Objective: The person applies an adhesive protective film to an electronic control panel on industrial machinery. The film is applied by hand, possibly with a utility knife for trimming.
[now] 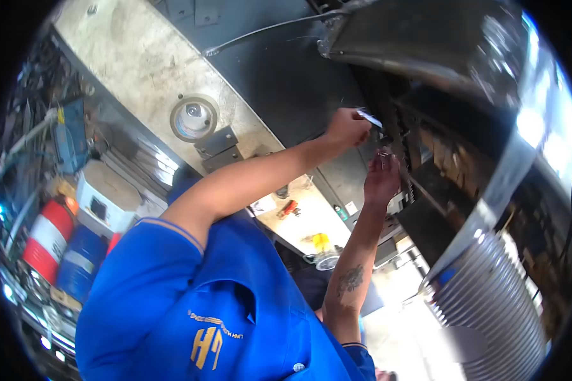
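Note:
My left hand [349,129] is closed, its fingers pinching a small, flat, whitish-blue strip [369,119] whose kind I cannot make out. Just below and to the right, my right hand [384,174] is raised with its fingers curled together near a small metallic part. Whatever lies between those fingers is too small and dark to name. Both hands are close together in front of the dark machine frame [419,184], beside a dark grey panel [286,82].
A pale worktop [133,51] runs diagonally, carrying a ring-shaped roll [194,119], metal plates [218,147], a red tool [289,209] and a yellow item [321,241]. A ribbed duct [489,298] stands right; a red-and-white drum [48,240] and blue drum [81,259] stand left.

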Demonstrator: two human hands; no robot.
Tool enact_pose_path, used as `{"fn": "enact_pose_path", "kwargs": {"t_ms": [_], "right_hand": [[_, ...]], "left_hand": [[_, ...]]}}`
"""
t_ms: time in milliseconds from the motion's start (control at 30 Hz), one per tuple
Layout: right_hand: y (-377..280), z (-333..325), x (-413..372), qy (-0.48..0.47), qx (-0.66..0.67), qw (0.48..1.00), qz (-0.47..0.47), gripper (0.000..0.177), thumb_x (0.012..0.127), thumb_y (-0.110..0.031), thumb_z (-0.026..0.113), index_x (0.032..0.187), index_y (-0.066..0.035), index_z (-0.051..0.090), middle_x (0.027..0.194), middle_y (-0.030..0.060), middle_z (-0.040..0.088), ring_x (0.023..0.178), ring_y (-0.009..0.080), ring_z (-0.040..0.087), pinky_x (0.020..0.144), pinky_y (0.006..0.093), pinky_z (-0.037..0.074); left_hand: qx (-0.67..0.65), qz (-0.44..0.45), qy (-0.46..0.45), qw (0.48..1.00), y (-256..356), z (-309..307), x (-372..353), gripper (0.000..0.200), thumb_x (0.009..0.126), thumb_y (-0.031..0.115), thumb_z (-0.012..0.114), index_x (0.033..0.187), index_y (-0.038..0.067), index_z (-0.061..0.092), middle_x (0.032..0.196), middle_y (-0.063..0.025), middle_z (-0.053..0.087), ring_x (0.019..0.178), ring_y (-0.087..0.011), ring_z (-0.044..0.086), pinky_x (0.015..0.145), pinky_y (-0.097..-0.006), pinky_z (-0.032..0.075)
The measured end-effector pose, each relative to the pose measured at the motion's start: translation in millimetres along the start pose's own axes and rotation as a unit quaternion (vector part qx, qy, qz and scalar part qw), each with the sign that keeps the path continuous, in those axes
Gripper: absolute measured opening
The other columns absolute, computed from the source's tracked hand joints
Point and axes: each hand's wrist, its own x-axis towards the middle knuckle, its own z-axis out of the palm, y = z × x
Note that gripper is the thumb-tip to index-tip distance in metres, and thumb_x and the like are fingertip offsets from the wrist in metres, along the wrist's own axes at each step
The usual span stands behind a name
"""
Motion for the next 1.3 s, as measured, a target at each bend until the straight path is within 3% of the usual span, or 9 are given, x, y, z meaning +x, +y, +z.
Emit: {"fn": "enact_pose_path", "kwargs": {"t_ms": [100, 167, 467, 533, 633, 667, 1000, 1167, 1300], "right_hand": [[6, 49, -89, -0.003, 0.010, 0.998, -0.059, 0.010, 0.089, -0.012, 0.053, 0.097, -0.007, 0.055, 0.103, 0.0128, 0.065, 0.093, 0.0280, 0.062, 0.071, 0.0355, 0.050], [6, 89, -166, -0.049, 0.009, 0.991, -0.121, 0.009, 0.089, -0.010, 0.052, 0.095, -0.004, 0.050, 0.100, 0.0193, 0.064, 0.085, 0.0316, 0.065, 0.069, 0.0372, 0.053], [-11, 147, -323, -0.181, 0.092, 0.949, -0.240, 0.011, 0.092, -0.010, 0.048, 0.094, -0.001, 0.043, 0.094, 0.0292, 0.062, 0.079, 0.0346, 0.067, 0.070, 0.0410, 0.057], [-14, 152, -344, -0.209, 0.099, 0.934, -0.271, 0.013, 0.092, -0.011, 0.049, 0.095, 0.000, 0.043, 0.095, 0.0314, 0.062, 0.078, 0.0347, 0.067, 0.070, 0.0417, 0.057], [-18, 152, -370, -0.222, 0.086, 0.921, -0.308, 0.013, 0.091, -0.011, 0.050, 0.095, 0.000, 0.042, 0.094, 0.0315, 0.062, 0.076, 0.0349, 0.067, 0.069, 0.0420, 0.057], [-19, 153, -377, -0.225, 0.081, 0.918, -0.318, 0.015, 0.091, -0.011, 0.050, 0.095, 0.000, 0.042, 0.093, 0.0325, 0.062, 0.075, 0.0349, 0.067, 0.068, 0.0421, 0.058], [-20, 156, -418, -0.244, 0.090, 0.901, -0.349, 0.013, 0.091, -0.010, 0.047, 0.092, 0.001, 0.040, 0.093, 0.0350, 0.061, 0.071, 0.0336, 0.068, 0.065, 0.0397, 0.058], [-20, 155, -429, -0.264, 0.131, 0.909, -0.294, 0.012, 0.091, -0.009, 0.046, 0.092, 0.001, 0.039, 0.097, 0.0378, 0.059, 0.070, 0.0321, 0.068, 0.059, 0.0369, 0.057], [-16, 157, -435, -0.267, 0.117, 0.907, -0.303, 0.012, 0.091, -0.009, 0.046, 0.092, 0.001, 0.039, 0.098, 0.0384, 0.059, 0.068, 0.0300, 0.067, 0.058, 0.0360, 0.057]], "left_hand": [[-0.046, -0.026, -0.014, 0.999, 42, -26, -101, 0.007, 0.085, 0.007, 0.056, 0.089, 0.001, 0.058, 0.078, -0.0090, 0.064, 0.069, -0.0205, 0.066, 0.061, -0.0299, 0.053], [-0.079, 0.036, -0.044, 0.995, 71, -44, -186, 0.008, 0.090, 0.009, 0.051, 0.093, 0.003, 0.054, 0.086, -0.0113, 0.063, 0.078, -0.0227, 0.066, 0.066, -0.0323, 0.054], [-0.057, 0.201, -0.196, 0.958, 125, -68, -345, 0.009, 0.093, 0.009, 0.045, 0.092, 0.000, 0.047, 0.091, -0.0180, 0.062, 0.083, -0.0246, 0.066, 0.074, -0.0357, 0.057], [-0.026, 0.269, -0.244, 0.931, 129, -70, -365, 0.009, 0.095, 0.009, 0.036, 0.096, 0.002, 0.042, 0.093, -0.0205, 0.059, 0.085, -0.0300, 0.065, 0.076, -0.0401, 0.056], [0.005, 0.298, -0.275, 0.914, 135, -72, -392, 0.010, 0.095, 0.010, 0.036, 0.096, 0.002, 0.041, 0.093, -0.0214, 0.058, 0.084, -0.0302, 0.065, 0.075, -0.0409, 0.057], [-0.020, 0.284, -0.290, 0.914, 137, -73, -398, 0.011, 0.093, 0.010, 0.043, 0.097, 0.000, 0.044, 0.094, -0.0222, 0.060, 0.084, -0.0281, 0.065, 0.076, -0.0410, 0.057], [-0.016, 0.266, -0.380, 0.886, 143, -83, -433, 0.014, 0.096, 0.015, 0.041, 0.096, 0.002, 0.041, 0.097, -0.0237, 0.057, 0.089, -0.0278, 0.063, 0.080, -0.0411, 0.055], [-0.050, 0.173, -0.485, 0.856, 140, -84, -435, 0.028, 0.099, 0.031, 0.036, 0.098, 0.003, 0.041, 0.102, -0.0225, 0.053, 0.097, -0.0267, 0.057, 0.082, -0.0401, 0.052], [-0.063, 0.170, -0.495, 0.850, 133, -84, -438, 0.037, 0.099, 0.039, 0.034, 0.099, 0.003, 0.041, 0.101, -0.0201, 0.053, 0.094, -0.0253, 0.056, 0.078, -0.0379, 0.051]]}}
